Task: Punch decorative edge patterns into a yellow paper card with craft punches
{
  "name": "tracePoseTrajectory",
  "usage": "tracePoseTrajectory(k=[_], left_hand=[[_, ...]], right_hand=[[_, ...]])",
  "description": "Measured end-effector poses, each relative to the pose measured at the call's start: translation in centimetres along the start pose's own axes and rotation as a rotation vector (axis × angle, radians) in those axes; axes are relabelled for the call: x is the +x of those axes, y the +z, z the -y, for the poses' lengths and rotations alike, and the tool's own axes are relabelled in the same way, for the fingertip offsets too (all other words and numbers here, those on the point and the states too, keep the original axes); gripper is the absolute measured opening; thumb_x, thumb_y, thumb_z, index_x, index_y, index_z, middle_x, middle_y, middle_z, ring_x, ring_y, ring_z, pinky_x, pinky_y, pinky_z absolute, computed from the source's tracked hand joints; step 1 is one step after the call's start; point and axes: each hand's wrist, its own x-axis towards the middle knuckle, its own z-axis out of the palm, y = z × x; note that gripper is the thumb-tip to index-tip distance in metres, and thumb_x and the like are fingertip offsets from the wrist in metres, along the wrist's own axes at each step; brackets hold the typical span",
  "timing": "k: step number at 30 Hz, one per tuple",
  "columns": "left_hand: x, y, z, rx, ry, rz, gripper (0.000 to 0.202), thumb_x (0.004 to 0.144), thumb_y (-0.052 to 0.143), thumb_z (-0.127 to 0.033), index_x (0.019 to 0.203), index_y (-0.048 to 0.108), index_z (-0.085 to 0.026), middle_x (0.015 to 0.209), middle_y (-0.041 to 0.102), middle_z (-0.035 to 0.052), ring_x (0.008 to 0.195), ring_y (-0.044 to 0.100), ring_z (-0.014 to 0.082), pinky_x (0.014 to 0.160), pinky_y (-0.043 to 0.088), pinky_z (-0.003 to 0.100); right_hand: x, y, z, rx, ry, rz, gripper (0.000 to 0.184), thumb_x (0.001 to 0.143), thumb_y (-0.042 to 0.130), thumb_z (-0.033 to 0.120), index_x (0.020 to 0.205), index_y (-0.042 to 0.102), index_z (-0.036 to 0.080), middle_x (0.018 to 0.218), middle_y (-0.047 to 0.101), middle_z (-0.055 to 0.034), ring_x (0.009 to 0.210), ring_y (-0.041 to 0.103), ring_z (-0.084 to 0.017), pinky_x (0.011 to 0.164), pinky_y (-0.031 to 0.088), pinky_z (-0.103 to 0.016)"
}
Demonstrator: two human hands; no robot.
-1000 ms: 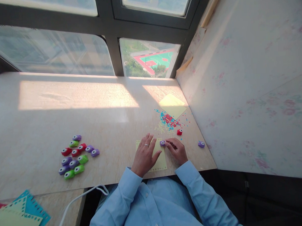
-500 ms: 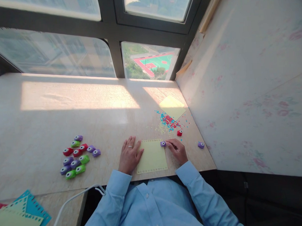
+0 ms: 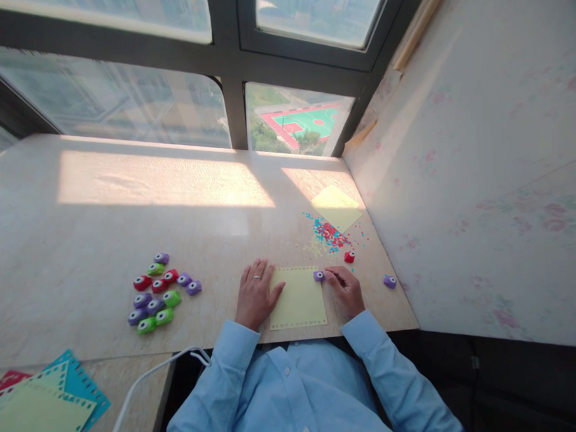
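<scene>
A pale yellow paper square (image 3: 298,297) with a punched border lies at the table's near edge. My left hand (image 3: 257,294) rests flat and open on the table, its thumb against the paper's left edge. My right hand (image 3: 344,288) is curled, its fingertips on a small purple punch (image 3: 318,276) at the paper's upper right corner.
Several red, green and purple punches (image 3: 160,293) cluster at left. A red punch (image 3: 349,257) and a purple one (image 3: 389,281) lie at right, near confetti (image 3: 329,235) and a yellow sheet (image 3: 338,208). Punched coloured sheets (image 3: 43,400) sit at lower left. A white cable (image 3: 147,384) hangs by the table edge. A wall (image 3: 478,188) rises on the right.
My left hand slid off the yellow paper to its left edge, uncovering the sheet. My right hand stayed on the purple punch. The view shifted slightly.
</scene>
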Motion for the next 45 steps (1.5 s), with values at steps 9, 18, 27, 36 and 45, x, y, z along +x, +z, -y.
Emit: tracePoseTrajectory(k=[9, 18, 27, 36, 45], left_hand=[[0.2, 0.0, -0.1, -0.025, -0.036, -0.015, 0.045, 0.095, 0.043, -0.042, 0.130, 0.056, -0.015, 0.138, 0.055, 0.0166, 0.133, 0.045, 0.0295, 0.111, 0.032, 0.052], [0.2, -0.2, -0.2, -0.015, -0.031, 0.003, 0.041, 0.093, 0.048, -0.037, 0.126, 0.059, -0.015, 0.139, 0.054, 0.0164, 0.134, 0.044, 0.0299, 0.112, 0.031, 0.051], [0.2, -0.3, -0.3, -0.038, -0.034, 0.002, 0.041, 0.093, 0.048, -0.037, 0.126, 0.059, -0.017, 0.139, 0.054, 0.0162, 0.134, 0.044, 0.0300, 0.112, 0.031, 0.052], [0.2, -0.2, -0.4, -0.028, -0.032, 0.003, 0.042, 0.094, 0.047, -0.037, 0.127, 0.059, -0.015, 0.140, 0.053, 0.0162, 0.135, 0.043, 0.0308, 0.113, 0.030, 0.051], [0.1, -0.2, -0.5, -0.028, -0.027, 0.004, 0.043, 0.094, 0.046, -0.037, 0.128, 0.057, -0.013, 0.140, 0.052, 0.0182, 0.135, 0.041, 0.0319, 0.114, 0.028, 0.052]], right_hand=[[1.8, 0.6, -0.3, 0.097, 0.203, -0.009, 0.049, 0.081, 0.061, 0.058, 0.107, 0.067, 0.017, 0.086, 0.068, -0.0075, 0.068, 0.062, -0.019, 0.065, 0.054, -0.036], [2.5, 1.0, 0.5, -0.040, 0.220, 0.032, 0.056, 0.069, 0.070, 0.061, 0.102, 0.067, 0.015, 0.077, 0.061, -0.0032, 0.063, 0.057, -0.017, 0.064, 0.051, -0.035], [2.6, 1.3, -0.5, -0.029, 0.229, 0.026, 0.056, 0.066, 0.071, 0.061, 0.099, 0.066, 0.016, 0.075, 0.061, -0.0028, 0.062, 0.057, -0.017, 0.061, 0.050, -0.035], [3.2, 1.3, 0.0, -0.166, 0.301, 0.129, 0.043, 0.070, 0.066, 0.047, 0.101, 0.061, 0.018, 0.071, 0.057, 0.0013, 0.066, 0.057, -0.019, 0.064, 0.045, -0.033], [4.1, 1.4, 1.2, -0.298, 0.298, 0.237, 0.023, 0.071, 0.062, 0.034, 0.090, 0.054, 0.023, 0.065, 0.056, 0.0038, 0.066, 0.056, -0.019, 0.065, 0.042, -0.032]])
